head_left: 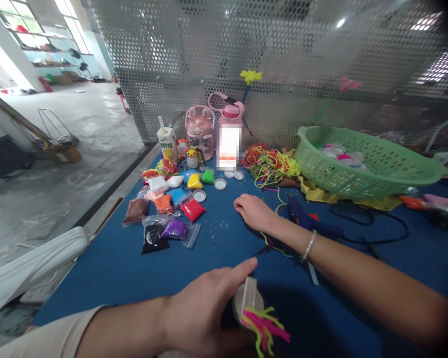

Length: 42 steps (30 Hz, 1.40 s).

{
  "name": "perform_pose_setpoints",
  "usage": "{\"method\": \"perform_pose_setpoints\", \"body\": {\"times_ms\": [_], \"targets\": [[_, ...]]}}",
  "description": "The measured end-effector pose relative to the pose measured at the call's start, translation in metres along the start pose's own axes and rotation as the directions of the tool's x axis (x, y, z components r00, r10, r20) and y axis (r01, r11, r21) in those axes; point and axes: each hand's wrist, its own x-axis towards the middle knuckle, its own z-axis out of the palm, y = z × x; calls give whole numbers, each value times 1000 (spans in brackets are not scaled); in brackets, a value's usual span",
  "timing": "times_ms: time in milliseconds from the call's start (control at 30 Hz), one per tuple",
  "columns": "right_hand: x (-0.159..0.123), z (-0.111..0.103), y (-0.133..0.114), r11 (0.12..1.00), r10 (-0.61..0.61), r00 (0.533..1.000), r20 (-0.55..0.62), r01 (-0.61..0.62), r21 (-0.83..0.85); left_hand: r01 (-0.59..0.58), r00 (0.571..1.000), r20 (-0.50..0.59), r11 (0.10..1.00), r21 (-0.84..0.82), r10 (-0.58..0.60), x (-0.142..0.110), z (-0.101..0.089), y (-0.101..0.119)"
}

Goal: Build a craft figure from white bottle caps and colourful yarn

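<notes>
My left hand (209, 298) is closed round a small round translucent container (239, 303) at the bottom middle. A clear strip (250, 291) lies across its end, and pink and yellow-green yarn strands (265, 325) hang from it. Farther off, my right hand (254, 211) rests low over the blue table with its fingers curled in. Whether anything is inside those fingers is hidden. Just right of it lies a dark blue glue gun (309, 219). Loose yarn (278, 247) and a pale strip (312, 274) lie near my right wrist.
Bags of coloured clay (175, 228) spread over the table's left, by white lids (220, 184). Cups and pink bottles (200, 132) stand behind. Tangled yarn (271, 164) and a green basket (362, 171) occupy the back right, before a perforated metal panel (209, 54).
</notes>
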Motion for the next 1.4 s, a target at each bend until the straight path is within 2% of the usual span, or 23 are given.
{"method": "perform_pose_setpoints", "body": {"times_ms": [133, 233, 300, 367, 467, 533, 633, 767, 867, 933, 1000, 1100, 1233, 1400], "targets": [[3, -5, -1, 998, -35, 997, 69, 31, 61, 38, 998, 49, 999, -1, -38, 0, 0, -2], [-7, -22, -2, 989, -47, 995, 89, 34, 144, 138, 990, 30, 990, -30, -137, 1, -1, 1], [-29, -36, -5, 980, -35, 998, 46, 26, 199, 223, 971, -76, 972, -69, -228, 4, -1, 5], [-60, -49, -11, 960, -58, 998, 24, 49, 276, 266, 933, -223, 958, -108, -284, 9, 0, 8], [-107, -56, -25, 870, -234, 957, 171, 128, 476, 254, 892, -359, 962, -102, -274, 21, 2, 9], [-126, -53, -35, 848, -264, 950, 167, 146, 510, 229, 903, -363, 972, -47, -230, 31, 6, 6], [-132, -41, -43, 836, -139, 989, 44, 93, 541, 174, 942, -304, 981, 80, -142, 43, 16, 0], [-127, -30, -36, 831, -22, 999, -48, 44, 555, 179, 970, -214, 938, 298, -118, 50, 17, -2], [-131, -32, -26, 864, 37, 983, -178, 58, 500, 287, 958, -160, 804, 521, -239, 48, -4, -1], [-137, -35, -22, 889, 42, 970, -241, 74, 452, 408, 908, -221, 627, 664, -357, 46, -26, -4], [-141, -36, -22, 896, 21, 972, -234, 86, 437, 472, 858, -301, 407, 782, -416, 46, -47, -10], [-144, -35, -26, 889, -7, 991, -134, 68, 452, 438, 837, -313, 208, 874, -449, 50, -67, -22], [-145, -30, -29, 869, -28, 1000, 4, 22, 494, 419, 832, -331, 113, 901, -445, 57, -77, -32], [-142, -31, -29, 835, -12, 994, 107, -49, 549, 448, 829, -367, 107, 888, -421, 67, -79, -40]]}}
